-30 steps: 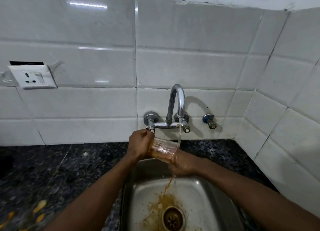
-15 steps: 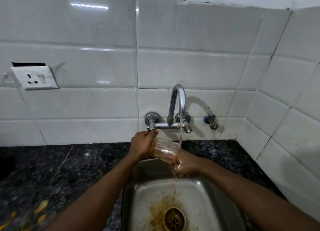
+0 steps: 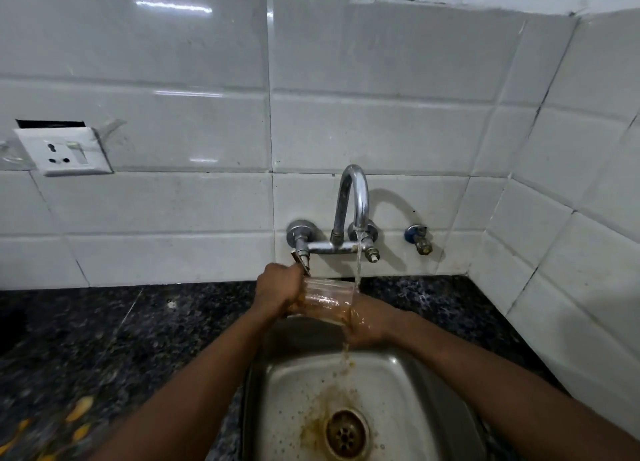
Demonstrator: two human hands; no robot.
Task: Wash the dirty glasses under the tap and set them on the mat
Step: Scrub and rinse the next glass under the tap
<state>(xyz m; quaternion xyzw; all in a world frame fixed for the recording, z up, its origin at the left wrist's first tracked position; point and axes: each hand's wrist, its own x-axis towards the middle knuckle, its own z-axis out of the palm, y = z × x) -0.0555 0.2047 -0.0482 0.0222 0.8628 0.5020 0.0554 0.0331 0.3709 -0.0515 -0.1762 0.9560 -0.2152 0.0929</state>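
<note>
Nearest the camera, two bare forearms are reaching forward over a steel sink (image 3: 412,384), whose basin is showing brown splashes spreading around the round drain (image 3: 346,433). To the left, a few blurred yellow bits (image 3: 80,408) are lying on the dark speckled counter (image 3: 138,339). Above the back edge of the sink, the left hand (image 3: 277,289) is gripping the base end of a ribbed clear glass (image 3: 327,296), fingers curled round it, and is holding it tipped on its side with the mouth pointing right. The right hand (image 3: 372,325) is sitting against the mouth end, wet with brown water; its fingers are hiding behind the glass, so whether they are curling round the rim or lying straight cannot be told. A thin stream of water (image 3: 357,266) is falling from the tap (image 3: 353,201) onto the mouth end of the glass, and brown-tinted water is spilling from there down into the basin. The curved chrome tap is standing out from the white tiled wall (image 3: 381,131), with a small valve (image 3: 420,240) sitting just to its right. Farther left on the wall, a white socket plate (image 3: 64,150) is hanging slightly tilted.
</note>
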